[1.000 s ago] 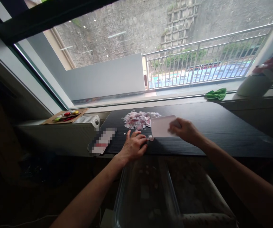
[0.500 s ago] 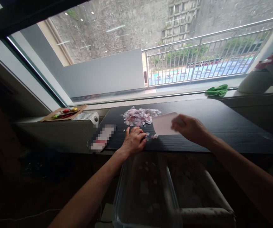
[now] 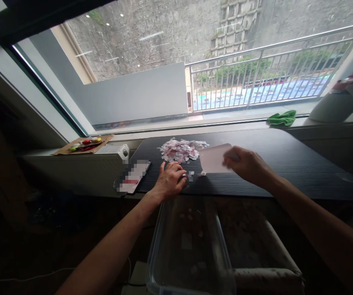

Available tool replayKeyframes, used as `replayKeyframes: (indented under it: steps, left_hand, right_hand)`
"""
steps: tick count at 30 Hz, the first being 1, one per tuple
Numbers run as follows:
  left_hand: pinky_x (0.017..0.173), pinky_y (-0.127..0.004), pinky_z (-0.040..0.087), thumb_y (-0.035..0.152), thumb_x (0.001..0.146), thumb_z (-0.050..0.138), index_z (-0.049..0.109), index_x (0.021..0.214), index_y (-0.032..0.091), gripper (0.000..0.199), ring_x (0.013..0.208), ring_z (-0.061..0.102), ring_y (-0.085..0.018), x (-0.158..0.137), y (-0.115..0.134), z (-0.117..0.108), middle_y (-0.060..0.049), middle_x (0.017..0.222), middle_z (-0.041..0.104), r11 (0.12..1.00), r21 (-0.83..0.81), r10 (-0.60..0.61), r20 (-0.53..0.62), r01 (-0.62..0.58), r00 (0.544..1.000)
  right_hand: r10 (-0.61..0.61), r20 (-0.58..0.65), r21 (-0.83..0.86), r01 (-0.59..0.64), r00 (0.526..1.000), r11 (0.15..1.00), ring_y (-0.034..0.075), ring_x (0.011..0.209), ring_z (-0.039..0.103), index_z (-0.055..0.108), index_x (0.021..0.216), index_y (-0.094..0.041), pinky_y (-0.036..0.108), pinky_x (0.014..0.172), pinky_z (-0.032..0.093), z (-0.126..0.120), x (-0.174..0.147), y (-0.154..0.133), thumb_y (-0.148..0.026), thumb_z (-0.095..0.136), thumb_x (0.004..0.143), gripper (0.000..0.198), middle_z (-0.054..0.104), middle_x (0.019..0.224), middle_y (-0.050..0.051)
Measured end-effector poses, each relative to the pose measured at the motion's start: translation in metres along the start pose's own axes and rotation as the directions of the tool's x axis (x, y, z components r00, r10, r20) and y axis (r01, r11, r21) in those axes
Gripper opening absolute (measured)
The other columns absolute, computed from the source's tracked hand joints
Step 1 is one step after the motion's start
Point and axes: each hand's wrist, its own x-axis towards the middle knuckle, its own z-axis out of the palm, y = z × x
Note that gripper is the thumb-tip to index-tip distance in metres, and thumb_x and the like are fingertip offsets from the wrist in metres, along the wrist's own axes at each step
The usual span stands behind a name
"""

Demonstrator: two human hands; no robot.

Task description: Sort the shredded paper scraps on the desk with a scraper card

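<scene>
Right hand (image 3: 247, 164) is clamping a pale flat sheet (image 3: 213, 159) at 2 o'clock from left hand (image 3: 170, 180). Left hand is resting, fingers bent, over dark tabletop (image 3: 264, 145); cannot tell whether it is pinching anything. From it, paper-scrap heap (image 3: 180, 150) is lying at 12 o'clock, loose scraps (image 3: 191, 175) at 3, phone (image 3: 133, 178) at 9, clear bin (image 3: 154, 255) at 5.

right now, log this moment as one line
left hand: beside loose scraps | right hand: gripping pale flat piece | paper scrap pile: on black table, beyond left hand | clear bin: below table's near edge
</scene>
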Motion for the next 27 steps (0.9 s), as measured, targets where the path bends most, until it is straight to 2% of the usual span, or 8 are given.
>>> replayKeyframes:
  steps: [5, 8, 13, 17, 23, 27]
  left_hand:
    - [0.113, -0.061, 0.017, 0.026, 0.087, 0.051, 0.068, 0.105, 0.022, 0.025, 0.124, 0.045, -0.027, -0.002, -0.001, 0.001, -0.008, 0.113, 0.063, 1.0, -0.005, -0.015, -0.005, 0.015, 1.0]
    - [0.113, -0.062, 0.016, 0.025, 0.087, 0.051, 0.067, 0.106, 0.024, 0.025, 0.127, 0.043, -0.028, -0.002, 0.006, 0.002, -0.007, 0.111, 0.063, 0.999, -0.017, 0.044, -0.012, -0.044, 0.999]
    - [0.114, -0.064, 0.014, 0.027, 0.088, 0.051, 0.064, 0.114, 0.025, 0.029, 0.129, 0.041, -0.03, 0.007, 0.027, 0.008, -0.009, 0.116, 0.061, 0.991, -0.008, 0.133, 0.019, -0.133, 0.991]
    - [0.113, -0.065, 0.013, 0.031, 0.089, 0.051, 0.066, 0.109, 0.027, 0.025, 0.128, 0.042, -0.03, 0.014, 0.035, 0.011, -0.008, 0.114, 0.06, 0.987, 0.018, 0.157, 0.038, -0.158, 0.987]
    - [0.114, -0.062, 0.014, 0.029, 0.088, 0.051, 0.065, 0.11, 0.025, 0.027, 0.129, 0.042, -0.029, 0.005, 0.021, 0.004, -0.008, 0.114, 0.06, 0.995, 0.029, 0.098, -0.018, -0.098, 0.995]
    - [0.113, -0.06, 0.017, 0.028, 0.087, 0.05, 0.066, 0.107, 0.025, 0.026, 0.124, 0.046, -0.027, -0.002, -0.001, 0.0, -0.007, 0.111, 0.062, 1.0, 0.007, -0.02, -0.132, 0.021, 0.991]
  right_hand:
    - [-0.047, -0.013, 0.042, 0.048, 0.999, 0.998, 0.019, 0.062, 0.062, 0.063, 0.079, -0.022, 0.027, 0.059, 0.042, -0.002, 0.002, 0.0, -0.026, 0.055, 0.077, 0.009, 0.07, 0.068, 0.002]
    - [-0.066, 0.011, 0.037, 0.066, 0.998, 0.997, 0.018, 0.06, 0.061, 0.063, 0.075, -0.022, 0.027, 0.057, 0.042, -0.002, 0.003, 0.001, -0.027, 0.055, 0.077, 0.009, 0.069, 0.067, 0.002]
    - [-0.034, -0.02, 0.022, 0.034, 0.999, 0.999, 0.018, 0.06, 0.06, 0.063, 0.076, -0.023, 0.027, 0.056, 0.042, -0.003, 0.002, 0.004, -0.026, 0.054, 0.076, 0.01, 0.067, 0.066, 0.002]
    - [-0.015, -0.02, -0.003, 0.015, 1.0, 1.0, 0.016, 0.054, 0.055, 0.06, 0.069, -0.022, 0.026, 0.051, 0.038, -0.009, 0.0, 0.009, -0.028, 0.055, 0.075, 0.009, 0.063, 0.06, 0.001]
    - [0.098, 0.004, 0.123, -0.098, 0.995, 0.988, 0.016, 0.055, 0.057, 0.061, 0.07, -0.02, 0.025, 0.049, 0.041, -0.011, -0.006, 0.021, -0.031, 0.057, 0.074, 0.012, 0.064, 0.062, 0.002]
    - [0.089, 0.061, 0.3, -0.103, 0.994, 0.948, 0.014, 0.053, 0.057, 0.061, 0.068, -0.019, 0.023, 0.046, 0.042, -0.001, -0.013, 0.025, -0.031, 0.057, 0.072, 0.013, 0.064, 0.059, 0.001]
